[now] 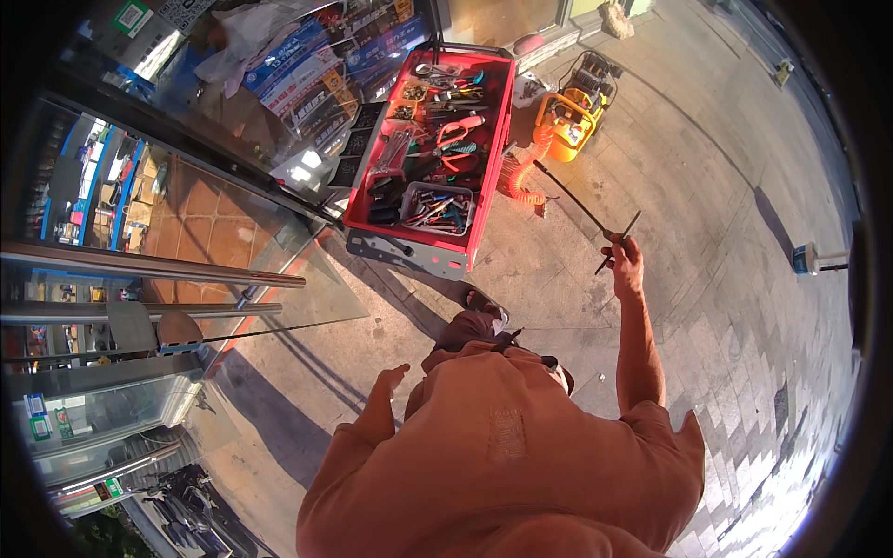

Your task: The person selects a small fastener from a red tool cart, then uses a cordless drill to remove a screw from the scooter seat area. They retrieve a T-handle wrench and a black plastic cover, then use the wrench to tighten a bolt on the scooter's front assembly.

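Observation:
In my right hand (625,264) is a dark T-handle wrench (579,203), with my fingers closed around its crossbar. The long thin shaft slants up and left, its tip close to an orange coiled hose (538,177). My left hand (393,376) hangs low at my side, holding nothing, its fingers loosely apart. Ahead of me stands a red tool cart (494,153). Its top tray carries pliers, orange-handled tools and small boxes of parts. A grey bin (407,212) full of slim hand tools sits at the tray's near end.
A yellow air compressor (566,139) stands on the paving right of the cart. Glass doors with long metal handles (233,270) are on the left, before shop shelves. Blue printed cartons (296,74) lie behind glass. A white bucket (806,259) stands far right.

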Demonstrator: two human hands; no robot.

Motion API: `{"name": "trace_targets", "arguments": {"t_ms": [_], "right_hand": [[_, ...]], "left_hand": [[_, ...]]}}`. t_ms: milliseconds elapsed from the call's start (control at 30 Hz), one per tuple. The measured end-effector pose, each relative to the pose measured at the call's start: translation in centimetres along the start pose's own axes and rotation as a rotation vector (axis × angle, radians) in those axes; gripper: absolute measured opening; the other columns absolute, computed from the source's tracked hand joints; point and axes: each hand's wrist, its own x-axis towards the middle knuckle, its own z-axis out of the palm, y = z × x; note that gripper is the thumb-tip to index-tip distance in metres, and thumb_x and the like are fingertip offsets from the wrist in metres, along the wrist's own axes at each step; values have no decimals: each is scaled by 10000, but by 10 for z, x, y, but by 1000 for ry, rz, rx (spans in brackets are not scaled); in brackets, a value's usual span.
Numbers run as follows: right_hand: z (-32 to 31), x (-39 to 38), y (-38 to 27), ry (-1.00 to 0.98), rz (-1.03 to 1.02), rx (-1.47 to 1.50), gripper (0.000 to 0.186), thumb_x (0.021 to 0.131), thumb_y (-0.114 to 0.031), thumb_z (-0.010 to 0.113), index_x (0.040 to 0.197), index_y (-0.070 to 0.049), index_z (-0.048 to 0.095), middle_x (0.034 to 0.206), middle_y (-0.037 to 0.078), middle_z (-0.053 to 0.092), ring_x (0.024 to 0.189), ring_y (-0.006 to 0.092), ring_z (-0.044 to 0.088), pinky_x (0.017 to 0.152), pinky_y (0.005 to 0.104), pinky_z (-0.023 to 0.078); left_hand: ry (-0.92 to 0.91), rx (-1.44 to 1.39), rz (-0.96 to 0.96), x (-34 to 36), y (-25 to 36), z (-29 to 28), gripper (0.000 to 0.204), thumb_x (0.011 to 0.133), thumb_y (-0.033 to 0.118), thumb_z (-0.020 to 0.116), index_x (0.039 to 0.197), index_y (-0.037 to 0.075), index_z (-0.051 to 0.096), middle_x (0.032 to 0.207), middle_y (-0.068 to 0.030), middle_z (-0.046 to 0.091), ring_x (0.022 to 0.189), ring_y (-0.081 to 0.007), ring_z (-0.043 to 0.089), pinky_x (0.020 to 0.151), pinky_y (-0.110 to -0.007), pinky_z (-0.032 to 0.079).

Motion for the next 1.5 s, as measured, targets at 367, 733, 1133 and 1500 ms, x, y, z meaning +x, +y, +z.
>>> {"name": "trace_targets", "arguments": {"t_ms": [367,733,1133,1500], "right_hand": [[84,230,-98,-146,-107,4,205,908,-98,439,1030,-58,599,1047,34,637,761,97,600,594,229,431],[226,541,-196,-320,-832,-667,170,848,-118,500,957,-57,616,789,135,646,731,258,645,666,349,496],[397,686,-181,-1015,-1062,-1138,220,846,-148,479,996,-77,624,888,170,650,851,354,624,780,442,484],[464,718,-86,-1008,-1351,-1141,210,795,-115,553,964,-139,675,1014,108,641,983,307,576,838,423,486]], "left_hand": [[112,-620,-8,-22,108,63,552,788,418,671,1154,13,594,976,-98,616,784,-190,541,599,-370,452],[231,-1324,-265,-69,128,164,227,844,328,597,999,166,565,777,15,497,626,-130,462,622,-338,398],[312,-1570,-228,-62,249,370,296,872,228,604,1042,-14,582,869,-83,626,740,-184,599,620,-277,493],[530,-1554,-388,-160,373,337,331,898,261,575,1172,80,535,998,-79,627,843,-214,616,679,-334,496]]}}
